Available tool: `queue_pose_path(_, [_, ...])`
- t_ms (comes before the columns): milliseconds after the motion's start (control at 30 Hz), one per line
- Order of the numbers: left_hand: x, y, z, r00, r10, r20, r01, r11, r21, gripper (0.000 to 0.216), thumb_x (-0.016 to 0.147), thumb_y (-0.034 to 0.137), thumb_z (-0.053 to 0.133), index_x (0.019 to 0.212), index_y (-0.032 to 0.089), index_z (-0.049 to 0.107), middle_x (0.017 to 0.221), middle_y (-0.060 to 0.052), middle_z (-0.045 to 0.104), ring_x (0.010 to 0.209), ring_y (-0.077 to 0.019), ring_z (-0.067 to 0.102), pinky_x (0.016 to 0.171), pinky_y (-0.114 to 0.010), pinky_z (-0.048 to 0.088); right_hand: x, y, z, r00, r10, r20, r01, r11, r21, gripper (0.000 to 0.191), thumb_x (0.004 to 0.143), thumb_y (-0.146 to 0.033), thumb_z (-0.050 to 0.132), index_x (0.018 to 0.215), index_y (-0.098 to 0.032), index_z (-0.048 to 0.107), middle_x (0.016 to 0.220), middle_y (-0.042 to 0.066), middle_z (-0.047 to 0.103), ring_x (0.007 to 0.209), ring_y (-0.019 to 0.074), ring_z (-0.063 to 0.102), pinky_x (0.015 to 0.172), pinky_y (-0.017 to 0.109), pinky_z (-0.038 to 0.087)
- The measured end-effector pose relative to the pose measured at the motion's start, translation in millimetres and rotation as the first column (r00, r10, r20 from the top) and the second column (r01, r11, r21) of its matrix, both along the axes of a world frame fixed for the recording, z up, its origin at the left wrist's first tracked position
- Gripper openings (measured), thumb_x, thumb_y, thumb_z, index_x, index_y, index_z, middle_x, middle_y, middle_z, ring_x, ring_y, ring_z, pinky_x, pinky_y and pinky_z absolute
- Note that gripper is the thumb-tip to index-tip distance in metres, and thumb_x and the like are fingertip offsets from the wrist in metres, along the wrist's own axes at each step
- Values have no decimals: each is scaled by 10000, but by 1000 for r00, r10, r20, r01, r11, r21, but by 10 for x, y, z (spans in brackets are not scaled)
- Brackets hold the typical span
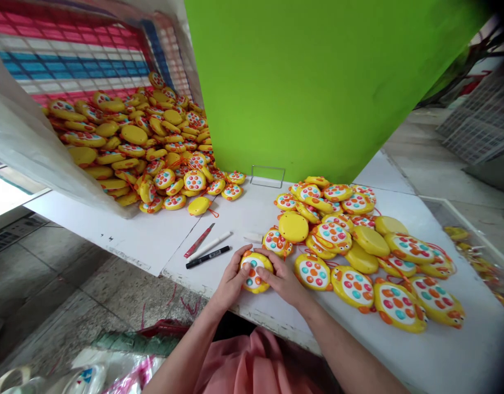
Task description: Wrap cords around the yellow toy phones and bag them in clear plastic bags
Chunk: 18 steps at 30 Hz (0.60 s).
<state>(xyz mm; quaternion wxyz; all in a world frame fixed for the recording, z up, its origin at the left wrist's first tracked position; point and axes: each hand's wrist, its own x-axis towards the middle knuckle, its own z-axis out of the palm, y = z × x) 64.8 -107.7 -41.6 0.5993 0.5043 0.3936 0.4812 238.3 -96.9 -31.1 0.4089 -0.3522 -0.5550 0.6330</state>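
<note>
Both my hands grip one yellow round toy (255,270) with coloured buttons, held at the near edge of the white table (243,219). My left hand (230,280) wraps its left side, thumb on the button face. My right hand (283,279) closes over its right side, fingers on the face. To the right lies a spread pile of the same toys (358,246), some face down. A larger heap of them (145,142) spills from a clear plastic bag at the back left.
A red pen (199,240), a white pen (213,244) and a black marker (207,257) lie left of my hands. A green board (317,82) stands behind the table. A clear bin (473,241) sits at the right edge. Bags lie on the floor below.
</note>
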Motion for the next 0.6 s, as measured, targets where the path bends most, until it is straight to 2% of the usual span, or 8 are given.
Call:
queue_pose_path(300, [0,-7,7,999,37,32,-38,999,10,418,963,440,430,1320,232,493,1247,-66,571,1051,-207,568,903,-297,440,-6,7,-17,1000,12,-2,-12,1000,7,490,869,-371,618,1328,-271,481,1271,55,565,1085,213,576,897,335,506])
queue_pose_path(600, [0,15,31,996,75,-53,-74,997,16,389,941,414,480,1272,217,540,1213,-53,590,1062,-208,542,922,-297,422,-16,-15,4,998,-8,64,8,1000,1,439,874,-402,603,1278,-260,508,1233,58,579,1077,222,578,919,368,503])
